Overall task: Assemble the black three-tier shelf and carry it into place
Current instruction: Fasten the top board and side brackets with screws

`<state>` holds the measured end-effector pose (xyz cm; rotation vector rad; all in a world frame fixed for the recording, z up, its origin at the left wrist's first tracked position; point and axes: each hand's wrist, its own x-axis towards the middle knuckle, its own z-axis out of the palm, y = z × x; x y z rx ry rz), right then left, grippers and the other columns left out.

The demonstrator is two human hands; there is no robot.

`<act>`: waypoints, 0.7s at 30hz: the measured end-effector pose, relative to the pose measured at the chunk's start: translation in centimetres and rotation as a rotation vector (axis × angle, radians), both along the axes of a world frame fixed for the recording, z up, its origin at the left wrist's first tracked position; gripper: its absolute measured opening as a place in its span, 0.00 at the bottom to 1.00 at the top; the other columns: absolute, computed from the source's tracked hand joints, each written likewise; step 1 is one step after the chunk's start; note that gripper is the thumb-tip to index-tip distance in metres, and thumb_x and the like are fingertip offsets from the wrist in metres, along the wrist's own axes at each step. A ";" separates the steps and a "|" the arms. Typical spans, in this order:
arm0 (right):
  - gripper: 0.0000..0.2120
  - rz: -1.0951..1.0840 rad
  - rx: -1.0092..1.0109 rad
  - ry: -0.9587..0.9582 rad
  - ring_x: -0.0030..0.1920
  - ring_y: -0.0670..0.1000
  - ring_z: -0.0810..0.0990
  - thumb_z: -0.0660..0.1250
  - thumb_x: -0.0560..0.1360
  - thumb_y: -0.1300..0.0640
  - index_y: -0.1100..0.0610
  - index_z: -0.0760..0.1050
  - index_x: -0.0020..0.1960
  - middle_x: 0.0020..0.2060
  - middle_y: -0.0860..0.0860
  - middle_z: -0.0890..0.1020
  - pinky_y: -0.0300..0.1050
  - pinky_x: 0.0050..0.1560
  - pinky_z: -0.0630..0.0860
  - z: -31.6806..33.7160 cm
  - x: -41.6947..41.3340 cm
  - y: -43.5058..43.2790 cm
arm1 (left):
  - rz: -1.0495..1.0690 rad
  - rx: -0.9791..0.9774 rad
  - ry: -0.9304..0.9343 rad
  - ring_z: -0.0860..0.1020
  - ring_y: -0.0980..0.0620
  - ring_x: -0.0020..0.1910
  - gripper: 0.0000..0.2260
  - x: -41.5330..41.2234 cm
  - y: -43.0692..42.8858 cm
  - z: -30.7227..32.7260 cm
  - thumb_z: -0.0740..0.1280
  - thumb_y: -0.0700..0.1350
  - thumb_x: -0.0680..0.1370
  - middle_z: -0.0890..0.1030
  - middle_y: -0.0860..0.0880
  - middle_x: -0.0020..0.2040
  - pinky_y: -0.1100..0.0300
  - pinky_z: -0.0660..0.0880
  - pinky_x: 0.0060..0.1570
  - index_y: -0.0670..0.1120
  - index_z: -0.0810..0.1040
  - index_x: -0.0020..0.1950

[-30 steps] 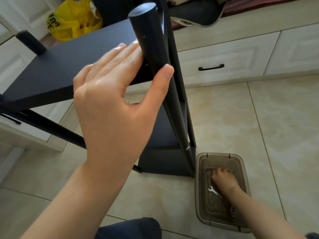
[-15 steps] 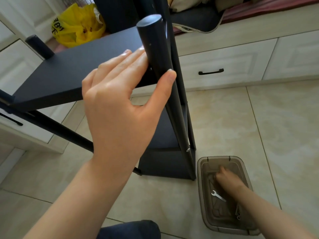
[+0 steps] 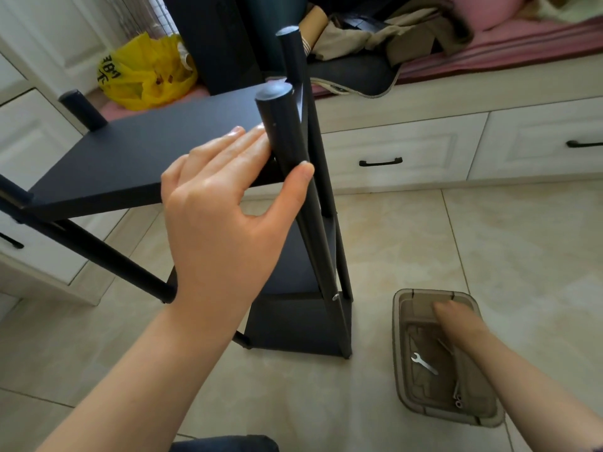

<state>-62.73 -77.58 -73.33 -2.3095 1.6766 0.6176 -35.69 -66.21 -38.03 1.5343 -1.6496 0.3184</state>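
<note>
The black shelf [image 3: 146, 158] stands on the tiled floor [image 3: 489, 243] in front of the person, its long axis upright and leaning slightly in this view, with three boards visible one above another and four round poles at the corners. The left hand [image 3: 225, 216] is high up at the top tier: its fingers lie straight and together against the near pole [image 3: 287, 135] and the edge of the top board, the thumb presses the pole's other side, so the pole is clasped between them. The right hand [image 3: 456, 316] is low and to the right, inside a brownish tray [image 3: 399, 353] that sits on the floor just beside the shelf's foot; it is blurred, and I cannot tell whether its fingers are spread or pinching anything. In the tray lies one small wrench [image 3: 424, 363], on the person's side of that hand, and what look like two little bolts [image 3: 457, 401] near the tray's close corner. The right hand is plainly the nearer one to the hardware, the left to the pole, so the likely next step is lifting a tool or fastener up and leftward to the joint that the left hand steadies
</note>
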 end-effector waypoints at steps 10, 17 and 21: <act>0.08 -0.029 -0.054 -0.210 0.53 0.57 0.79 0.56 0.80 0.67 0.57 0.69 0.53 0.54 0.57 0.79 0.45 0.43 0.69 6.2 2.7 -1.3 | 0.067 0.012 0.037 0.76 0.52 0.68 0.18 -0.8 0.1 0.8 0.69 0.55 0.77 0.83 0.52 0.62 0.50 0.66 0.70 0.48 0.83 0.63; 0.11 -0.491 -0.108 -1.109 0.38 0.52 0.83 0.61 0.83 0.54 0.60 0.75 0.47 0.35 0.53 0.84 0.52 0.47 0.81 13.3 7.7 -0.3 | 0.046 0.090 0.076 0.77 0.52 0.64 0.18 -0.8 0.2 1.7 0.67 0.58 0.75 0.83 0.55 0.59 0.46 0.68 0.68 0.52 0.84 0.61; 0.15 -0.564 -0.093 -1.486 0.37 0.54 0.82 0.55 0.85 0.54 0.60 0.73 0.45 0.33 0.55 0.82 0.51 0.43 0.82 17.4 11.8 1.4 | 0.052 0.120 0.055 0.76 0.55 0.61 0.16 -0.7 0.1 2.1 0.68 0.59 0.75 0.82 0.58 0.58 0.56 0.63 0.61 0.53 0.84 0.58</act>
